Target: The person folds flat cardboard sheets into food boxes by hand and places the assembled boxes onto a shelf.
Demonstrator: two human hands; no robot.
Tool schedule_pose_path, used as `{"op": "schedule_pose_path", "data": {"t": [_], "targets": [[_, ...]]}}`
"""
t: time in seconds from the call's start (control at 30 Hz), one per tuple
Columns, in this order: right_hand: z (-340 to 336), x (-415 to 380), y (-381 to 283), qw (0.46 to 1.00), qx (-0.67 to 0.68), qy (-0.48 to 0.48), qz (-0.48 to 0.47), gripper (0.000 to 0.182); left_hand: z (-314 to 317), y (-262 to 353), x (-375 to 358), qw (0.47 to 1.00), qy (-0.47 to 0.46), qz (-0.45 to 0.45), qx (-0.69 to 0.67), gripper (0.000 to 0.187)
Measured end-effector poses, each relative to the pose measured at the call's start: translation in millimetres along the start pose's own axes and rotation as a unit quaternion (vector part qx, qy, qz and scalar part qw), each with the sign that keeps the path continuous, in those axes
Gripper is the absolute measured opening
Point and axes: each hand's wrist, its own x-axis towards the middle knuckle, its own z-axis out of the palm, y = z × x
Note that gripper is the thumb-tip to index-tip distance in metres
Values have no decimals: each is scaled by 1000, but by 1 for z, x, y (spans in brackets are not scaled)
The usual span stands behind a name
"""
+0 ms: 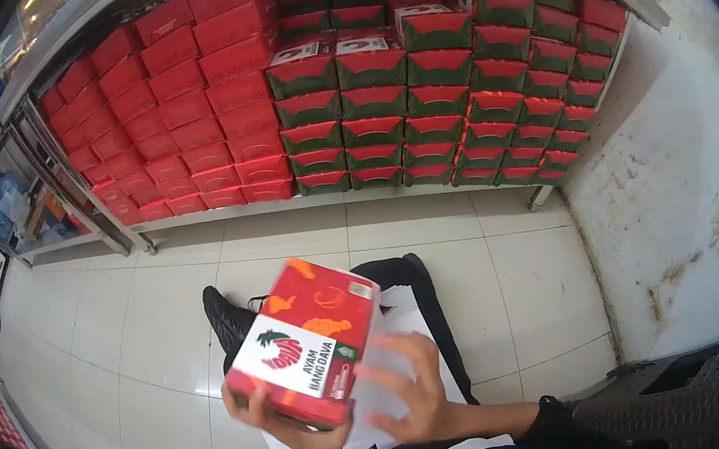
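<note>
A red cardboard food box (306, 339) with orange chicken prints and a white label is held in front of me over my lap. My left hand (291, 430) grips its lower left corner from underneath. My right hand (411, 389) rests on a sheet of white paper (379, 384) at the box's right side, fingers spread over it. More white paper (410, 308) lies on my lap under the box. My black-trousered leg and black shoe (227, 317) stretch out on the tiled floor.
A low metal shelf (224, 216) ahead carries stacked red boxes (175, 112) on the left and red-and-green boxes (443, 97) on the right. A stained white wall (687, 184) stands to the right. A glass cabinet (7, 205) is at the left.
</note>
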Motion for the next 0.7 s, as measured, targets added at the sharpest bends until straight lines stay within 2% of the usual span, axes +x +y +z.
{"op": "schedule_pose_path", "data": {"t": [0.03, 0.07, 0.1, 0.13, 0.2, 0.27, 0.3, 0.37, 0.43, 0.53, 0.6, 0.63, 0.67, 0.7], "targets": [[-11, 3, -11, 997, 8, -65, -39, 69, 7, 12, -1, 995, 33, 53, 77, 100], [-16, 11, -22, 997, 6, -65, -41, 69, 14, 23, -2, 980, 74, 100, 156, 104], [-19, 21, -32, 992, 84, -91, -32, 74, 24, 32, -4, 968, 140, 136, 161, 99], [-19, 26, -37, 980, 161, -116, -22, 79, 35, 34, -8, 954, 207, 167, 135, 94], [-18, 28, -33, 983, 139, -107, -46, 85, 52, 34, -12, 934, 288, 200, 72, 84], [-18, 32, -25, 970, 202, -130, -24, 86, 62, 32, -9, 919, 326, 221, 17, 75], [-15, 33, -19, 968, 217, -108, -67, 90, 65, 31, -8, 915, 335, 227, -4, 70], [-15, 37, -10, 962, 232, -114, -94, 91, 68, 27, -7, 909, 340, 235, -49, 61], [-14, 45, -4, 950, 262, -120, -118, 91, 68, 21, -3, 910, 318, 244, -107, 53], [-16, 58, 16, 963, 201, -113, -138, 88, 51, 6, 8, 892, 139, 301, -308, 86], [-21, 74, 32, 977, 95, -28, -187, 85, 41, -3, 15, 842, 11, 328, -428, 111], [-27, 87, 41, 979, 11, 19, -203, 83, 34, -7, 5, 881, 12, 267, -392, 111], [-36, 109, 51, 962, -37, 91, -253, 80, 28, -12, 0, 880, 13, 270, -390, 111], [-49, 135, 66, 930, -137, 121, -317, 81, 20, -10, 0, 905, 0, 249, -344, 109]]}}
